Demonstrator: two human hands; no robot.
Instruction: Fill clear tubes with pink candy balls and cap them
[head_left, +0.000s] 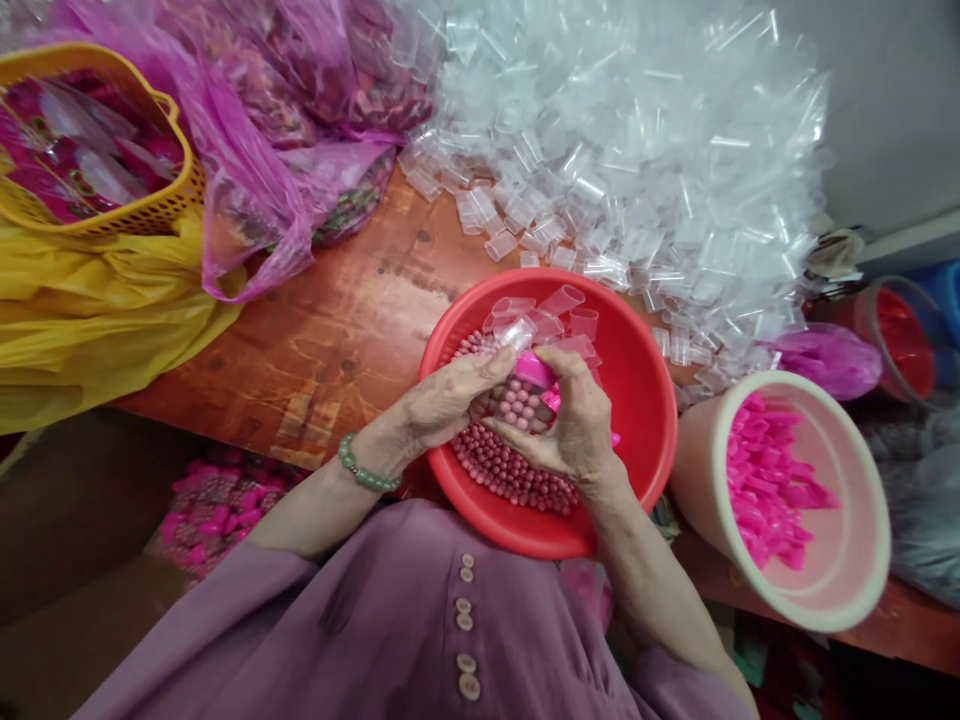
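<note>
Over a red basin (646, 470), both hands grip a small clear container filled with round pink beads (517, 405), with a bright pink cap (532, 370) at its top. My right hand (581, 420) wraps it from the right, thumb and fingers curled round it. My left hand (457, 395) is closed against its left side; some fingers are hidden. Right by the left thumb tip is an empty clear tube (517, 332); I cannot tell if it is touched. Loose pink beads (517, 475) lie in the basin below, with several clear tubes (581, 320) toward its far side.
A large heap of clear tubes (630, 150) covers the table's far side. At right stands a pale bucket (855, 540) holding bright pink plastic pieces (772, 480). A yellow basket (142, 205), purple plastic bags (262, 200) and a yellow bag (90, 310) are at left.
</note>
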